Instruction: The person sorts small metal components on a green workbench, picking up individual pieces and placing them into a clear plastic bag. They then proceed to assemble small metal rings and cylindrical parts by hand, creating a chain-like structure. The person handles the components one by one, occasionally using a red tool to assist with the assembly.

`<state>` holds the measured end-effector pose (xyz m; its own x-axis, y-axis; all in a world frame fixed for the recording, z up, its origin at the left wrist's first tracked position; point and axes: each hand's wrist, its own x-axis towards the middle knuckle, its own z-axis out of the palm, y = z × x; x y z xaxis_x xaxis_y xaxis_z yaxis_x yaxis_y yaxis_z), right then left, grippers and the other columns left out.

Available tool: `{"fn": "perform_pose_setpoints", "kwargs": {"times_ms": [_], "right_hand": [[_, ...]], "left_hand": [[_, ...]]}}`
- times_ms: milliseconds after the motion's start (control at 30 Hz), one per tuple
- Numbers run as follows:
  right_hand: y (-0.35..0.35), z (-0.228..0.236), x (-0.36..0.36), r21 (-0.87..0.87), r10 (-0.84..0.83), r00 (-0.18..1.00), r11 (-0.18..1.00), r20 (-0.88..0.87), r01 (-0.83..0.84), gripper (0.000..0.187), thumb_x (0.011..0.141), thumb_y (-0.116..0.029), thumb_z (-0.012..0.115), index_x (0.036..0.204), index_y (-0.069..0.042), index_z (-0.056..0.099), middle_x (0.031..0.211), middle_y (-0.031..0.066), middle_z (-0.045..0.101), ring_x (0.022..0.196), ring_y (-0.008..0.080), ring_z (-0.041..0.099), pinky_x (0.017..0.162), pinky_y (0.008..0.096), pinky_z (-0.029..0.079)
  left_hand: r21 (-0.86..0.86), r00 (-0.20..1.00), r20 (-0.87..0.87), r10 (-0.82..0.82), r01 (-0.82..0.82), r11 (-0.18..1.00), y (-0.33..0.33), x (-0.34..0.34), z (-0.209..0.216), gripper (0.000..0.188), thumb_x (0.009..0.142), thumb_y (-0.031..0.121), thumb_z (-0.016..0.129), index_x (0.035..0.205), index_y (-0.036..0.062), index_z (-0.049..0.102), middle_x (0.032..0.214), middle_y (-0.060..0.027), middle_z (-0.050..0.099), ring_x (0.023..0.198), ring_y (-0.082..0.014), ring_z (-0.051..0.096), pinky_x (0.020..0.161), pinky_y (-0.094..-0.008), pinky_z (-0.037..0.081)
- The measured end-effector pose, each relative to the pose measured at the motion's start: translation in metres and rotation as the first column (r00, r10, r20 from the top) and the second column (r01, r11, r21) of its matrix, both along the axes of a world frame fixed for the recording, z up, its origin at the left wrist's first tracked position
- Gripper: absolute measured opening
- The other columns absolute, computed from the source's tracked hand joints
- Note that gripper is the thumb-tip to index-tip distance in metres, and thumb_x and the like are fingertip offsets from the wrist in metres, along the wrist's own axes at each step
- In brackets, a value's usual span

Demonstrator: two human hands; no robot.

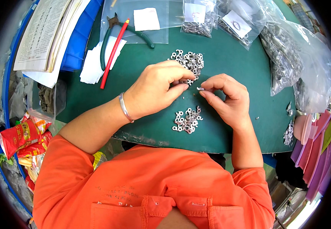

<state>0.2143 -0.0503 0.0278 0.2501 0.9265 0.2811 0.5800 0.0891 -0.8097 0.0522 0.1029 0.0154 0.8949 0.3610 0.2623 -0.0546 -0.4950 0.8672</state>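
Observation:
My right hand (228, 100) pinches a small metal open-ring piece (200, 88) between thumb and fingertips. To its left, my left hand (154, 87), with a silver bangle (125, 108) at the wrist, reaches over the near edge of a pile of small metal open-ring pieces (190, 63). Its thumb and index finger are apart, with pieces from the pile showing between their tips; the other fingers are partly hidden. A smaller pile of similar pieces (187, 120) lies closer to me on the green tabletop (146, 126).
Green-handled cutters (105, 47) and a red pen (114, 53) lie on white paper slips (93, 65) at far left. Beside them stands a blue bin (79, 42) with papers on it. Clear bags of metal parts (282, 51) cover the far right. Scattered pieces (288, 133) lie at the right edge.

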Motion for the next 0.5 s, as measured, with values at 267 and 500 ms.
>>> {"fn": "perform_pose_setpoints", "kwargs": {"times_ms": [267, 500], "right_hand": [[-0.001, -0.009, 0.001, -0.005, -0.018, 0.980, 1.000, -0.198, 0.017, 0.012, 0.078, 0.007, 0.071, 0.088, 0.001, 0.068, 0.089, 0.0104, 0.069, 0.078, 0.0187, 0.067, 0.068, 0.0290, 0.054], [0.001, 0.002, 0.003, -0.111, -0.077, 0.997, 0.991, 0.023, 0.079, 0.010, 0.079, 0.004, 0.070, 0.088, -0.001, 0.068, 0.085, 0.0088, 0.066, 0.074, 0.0216, 0.065, 0.064, 0.0308, 0.052]], "left_hand": [[-0.355, 0.993, -0.096, -0.070, 0.032, 0.934, 0.002, 0.000, -0.006, 0.010, 0.087, -0.002, 0.067, 0.097, -0.0026, 0.066, 0.096, -0.0061, 0.067, 0.085, -0.0109, 0.066, 0.077, -0.0235, 0.055], [-0.462, 0.987, -0.160, 0.032, -0.103, 0.881, 0.006, 0.004, 0.004, 0.013, 0.088, -0.006, 0.064, 0.101, -0.0043, 0.064, 0.099, -0.0089, 0.068, 0.094, -0.0149, 0.068, 0.085, -0.0275, 0.056]]}}
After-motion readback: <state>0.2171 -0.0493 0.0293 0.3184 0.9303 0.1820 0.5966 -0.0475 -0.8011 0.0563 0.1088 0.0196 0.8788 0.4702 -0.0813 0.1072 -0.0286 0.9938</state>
